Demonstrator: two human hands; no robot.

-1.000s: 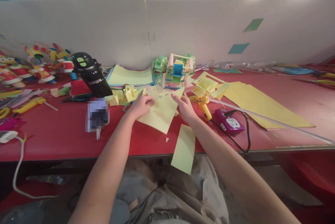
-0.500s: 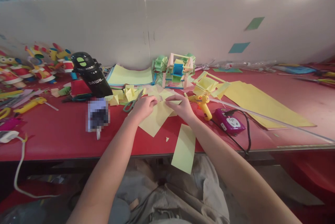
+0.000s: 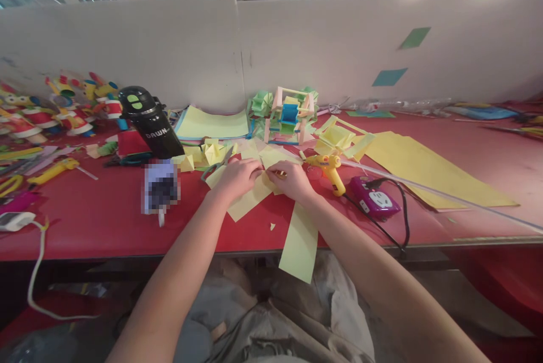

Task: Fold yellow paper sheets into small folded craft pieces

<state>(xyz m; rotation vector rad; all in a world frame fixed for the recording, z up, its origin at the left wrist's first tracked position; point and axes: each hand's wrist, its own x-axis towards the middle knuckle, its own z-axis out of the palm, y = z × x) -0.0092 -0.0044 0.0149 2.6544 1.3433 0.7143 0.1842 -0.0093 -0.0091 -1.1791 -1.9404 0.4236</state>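
Note:
Above the near middle of the red table, my left hand [image 3: 240, 177] is closed, its fingertips pinching a pale yellow sheet of paper [image 3: 251, 204]. My right hand [image 3: 292, 181] faces it, with thumb and fingers closed on the paper's edge. The fingertips almost meet, so the paper between them is partly hidden. Green-handled scissors [image 3: 210, 172] lie just beyond my left hand, partly covered. Below my right wrist a yellow-green paper strip [image 3: 299, 244] hangs over the table edge. A yellow glue gun [image 3: 328, 169] lies to the right of my right hand.
Folded yellow paper pieces [image 3: 212, 152], a small paper-and-stick model [image 3: 289, 115] and a paper stack [image 3: 214, 122] stand behind. A black bottle [image 3: 148, 122] is at left. A purple power socket [image 3: 375, 198] with a cable and large yellow sheets [image 3: 419, 165] lie right.
My right fingers have curled in towards my left fingertips. Less of the sheet shows between and below my hands. The camera view has shifted slightly.

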